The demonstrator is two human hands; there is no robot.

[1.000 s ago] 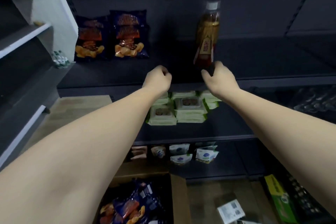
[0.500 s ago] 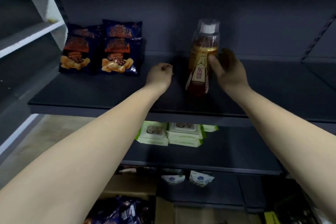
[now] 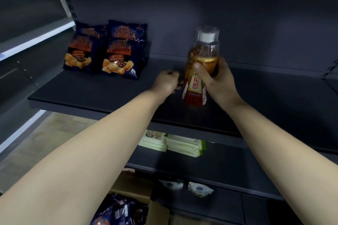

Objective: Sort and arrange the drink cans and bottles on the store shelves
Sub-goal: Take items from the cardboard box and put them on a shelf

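bottle (image 3: 196,78) label reading 东鹏特饮, chip bags (image 3: 109,51) lettering illegible

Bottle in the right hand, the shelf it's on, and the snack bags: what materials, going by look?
Bottle: clear plastic, probably; amber liquid shows through, white cap under a clear overcap, glossy printed sleeve label.
Shelf: looks like painted sheet metal, dark matte, thin folded front edge.
Snack bags: glossy printed film, crinkled with highlights; plastic or foil laminate, can't tell which.
Right hand wraps the bottle.
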